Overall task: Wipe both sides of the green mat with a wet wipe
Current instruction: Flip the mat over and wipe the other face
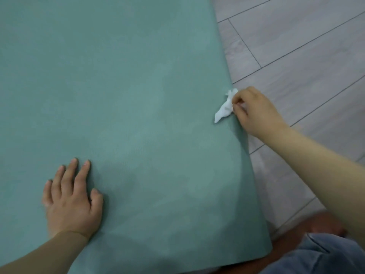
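Covering most of the grey plank floor [296, 46], the green mat [118, 86] is spread flat, its near right corner rounded. Toward the mat's near left part, the left hand [73, 200] is laid palm down with fingers [69, 175] straight and spread. At the mat's right edge, a crumpled white wet wipe [224, 109] is pinched by the curled fingers of the right hand [254, 109].

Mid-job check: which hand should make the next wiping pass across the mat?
Right. The right hand already pinches the wet wipe at the green mat's right edge. The left hand lies flat on the mat, holding nothing, better suited to steadying it.
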{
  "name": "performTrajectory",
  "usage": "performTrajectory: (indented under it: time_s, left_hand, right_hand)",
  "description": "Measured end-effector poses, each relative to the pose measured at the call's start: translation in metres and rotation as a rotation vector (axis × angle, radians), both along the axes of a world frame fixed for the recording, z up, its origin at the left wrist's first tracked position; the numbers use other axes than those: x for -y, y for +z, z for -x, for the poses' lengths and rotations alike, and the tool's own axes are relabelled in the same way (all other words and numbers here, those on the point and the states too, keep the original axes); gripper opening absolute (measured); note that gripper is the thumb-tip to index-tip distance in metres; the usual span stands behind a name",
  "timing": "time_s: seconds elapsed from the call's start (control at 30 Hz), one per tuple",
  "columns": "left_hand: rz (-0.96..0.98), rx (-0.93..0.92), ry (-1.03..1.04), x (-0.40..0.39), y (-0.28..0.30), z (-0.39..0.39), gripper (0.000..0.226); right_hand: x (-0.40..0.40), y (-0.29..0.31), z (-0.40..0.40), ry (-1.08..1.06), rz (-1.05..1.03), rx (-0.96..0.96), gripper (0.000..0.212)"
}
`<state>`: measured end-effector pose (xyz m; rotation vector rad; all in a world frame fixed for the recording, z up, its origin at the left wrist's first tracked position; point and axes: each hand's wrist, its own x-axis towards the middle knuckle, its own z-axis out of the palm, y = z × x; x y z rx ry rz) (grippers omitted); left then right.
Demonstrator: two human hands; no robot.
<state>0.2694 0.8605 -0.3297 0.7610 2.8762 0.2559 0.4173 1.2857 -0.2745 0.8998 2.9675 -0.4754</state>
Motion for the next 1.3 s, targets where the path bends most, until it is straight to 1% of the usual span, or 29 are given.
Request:
performTrajectory:
  time_s: [0.03,0.1,0.2,0.23,0.27,0.3,0.33,0.37,0.4,0.43,0.5,0.53,0.6,0.63,0.7,0.8,0.97,1.07,1.13,1.17,1.23,1.3]
  left_hand:
    - [0.004,0.0,-0.003,0.0,0.0,0.001,0.071]
    - [0.011,0.002,0.001,0.001,-0.001,0.001,0.072]
    - [-0.004,-0.008,0.002,0.0,-0.002,0.0,0.072]
    - [-0.008,-0.014,-0.001,0.0,-0.002,0.0,0.072]
    - [-0.013,-0.02,-0.002,0.0,-0.002,0.0,0.072]
    - [-0.02,-0.026,-0.004,0.001,-0.002,0.0,0.071]
    - [-0.026,-0.032,-0.005,0.001,-0.003,0.0,0.071]
    - [-0.028,-0.036,-0.004,0.001,-0.003,0.0,0.071]
    - [-0.026,-0.039,-0.003,0.001,-0.004,0.0,0.071]
    - [-0.022,-0.039,-0.003,0.001,-0.004,-0.001,0.071]
    - [-0.011,-0.039,-0.003,0.002,-0.005,0.0,0.071]
    - [-0.004,-0.038,-0.003,0.002,-0.005,0.0,0.071]
    - [0.006,-0.034,-0.002,0.003,-0.005,0.001,0.071]
    - [0.009,-0.033,-0.002,0.003,-0.005,0.001,0.071]
    - [0.011,-0.027,-0.001,0.004,-0.005,0.001,0.071]
    - [0.01,-0.029,-0.003,0.004,-0.004,0.001,0.071]
    - [0.018,-0.012,-0.008,0.005,-0.002,0.0,0.072]
    - [0.008,-0.007,-0.005,0.004,-0.002,0.0,0.072]
    - [0.0,-0.005,-0.004,0.004,-0.001,0.0,0.072]
    - [-0.004,-0.005,-0.005,0.004,-0.001,0.0,0.072]
    - [-0.016,-0.003,-0.009,0.005,-0.001,0.0,0.072]
    - [-0.02,0.0,-0.008,0.005,-0.001,0.0,0.071]
  right_hand:
    - [0.01,-0.003,-0.016,-0.009,0.036,0.0,0.008]
    - [0.043,-0.001,-0.067,0.165,0.161,0.068,0.005]
    - [0.087,0.017,-0.143,0.493,0.34,0.344,0.009]
    - [0.091,0.02,-0.156,0.587,0.344,0.414,0.009]
    - [0.088,0.021,-0.162,0.683,0.3,0.425,0.01]
    - [0.08,0.022,-0.159,0.736,0.238,0.429,0.013]
    - [0.069,0.022,-0.148,0.715,0.236,0.421,0.015]
    - [0.057,0.021,-0.132,0.651,0.225,0.39,0.015]
    - [0.042,0.015,-0.115,0.547,0.194,0.302,0.014]
    - [0.028,0.009,-0.096,0.397,0.165,0.207,0.014]
    - [0.005,-0.001,-0.058,0.07,0.106,0.036,0.006]
    - [0.0,-0.001,-0.043,-0.062,0.128,-0.027,0.003]
    - [0.001,-0.005,-0.026,-0.248,0.246,-0.098,0.006]
    - [0.006,-0.005,-0.026,-0.314,0.317,-0.116,0.007]
    - [0.019,-0.001,-0.035,-0.349,0.39,-0.117,0.009]
    - [0.041,0.003,-0.066,-0.352,0.438,-0.005,0.012]
    - [0.079,0.004,-0.114,-0.525,0.601,0.182,0.018]
    - [0.107,0.011,-0.127,-0.558,0.585,0.299,0.018]
    - [0.12,0.021,-0.13,-0.581,0.569,0.438,0.01]
    - [0.127,0.029,-0.129,-0.574,0.572,0.54,0.013]
    - [0.141,0.039,-0.13,-0.502,0.555,0.738,0.041]
    - [0.153,0.041,-0.137,-0.469,0.507,0.801,0.063]
